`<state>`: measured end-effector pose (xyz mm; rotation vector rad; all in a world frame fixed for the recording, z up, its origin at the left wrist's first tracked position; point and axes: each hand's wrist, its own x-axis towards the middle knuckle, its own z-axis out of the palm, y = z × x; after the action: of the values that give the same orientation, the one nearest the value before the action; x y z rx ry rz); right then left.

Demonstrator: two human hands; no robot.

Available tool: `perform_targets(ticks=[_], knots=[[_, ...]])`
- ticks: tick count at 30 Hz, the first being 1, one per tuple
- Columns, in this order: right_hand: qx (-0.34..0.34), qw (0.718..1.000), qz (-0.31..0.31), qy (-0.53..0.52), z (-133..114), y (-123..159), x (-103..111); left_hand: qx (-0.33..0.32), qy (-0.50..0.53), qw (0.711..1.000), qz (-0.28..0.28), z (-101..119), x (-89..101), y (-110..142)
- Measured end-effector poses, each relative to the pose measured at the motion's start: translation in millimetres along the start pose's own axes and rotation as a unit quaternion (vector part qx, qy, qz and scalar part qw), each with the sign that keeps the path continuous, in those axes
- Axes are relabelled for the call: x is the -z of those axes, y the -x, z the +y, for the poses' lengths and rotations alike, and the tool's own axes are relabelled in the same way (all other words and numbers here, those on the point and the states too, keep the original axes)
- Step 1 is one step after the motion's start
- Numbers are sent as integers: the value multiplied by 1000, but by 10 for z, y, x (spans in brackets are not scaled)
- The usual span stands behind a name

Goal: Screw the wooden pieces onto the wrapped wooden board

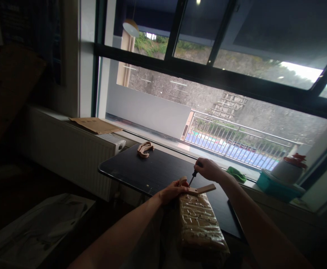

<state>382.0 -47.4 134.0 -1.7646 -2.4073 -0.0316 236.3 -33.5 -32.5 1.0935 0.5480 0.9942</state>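
My right hand is closed around the dark handle of a screwdriver, whose thin shaft slants down to a light wooden piece. That piece is angled, with a small hole and a curved end. My left hand grips it at its left end, fingers partly hidden. Just below both hands a box wrapped in shiny clear tape lies at the table's near edge, under the wooden piece. Farther back on the black table sit several curved wooden pieces in a small pile.
A window with a dark frame runs behind the table. On the sill are a green cloth and a teal container. A radiator with a brown envelope on top stands left. A large open box is at lower left.
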Motion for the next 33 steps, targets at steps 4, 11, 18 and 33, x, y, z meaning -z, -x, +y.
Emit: perform_targets(ticks=[4,11,18,33], knots=[[-10,1000,-3,12,-14,12,38,-1,-7,1000,-1,3,1,-2],[12,1000,-23,-3,-32,31,121,2,-11,1000,-2,-8,23,-14],[-14,1000,-24,12,-28,33,21,6,-6,1000,-3,-26,32,-31],[24,999,-20,-18,-15,73,102,7,-3,1000,2,-13,26,-21]])
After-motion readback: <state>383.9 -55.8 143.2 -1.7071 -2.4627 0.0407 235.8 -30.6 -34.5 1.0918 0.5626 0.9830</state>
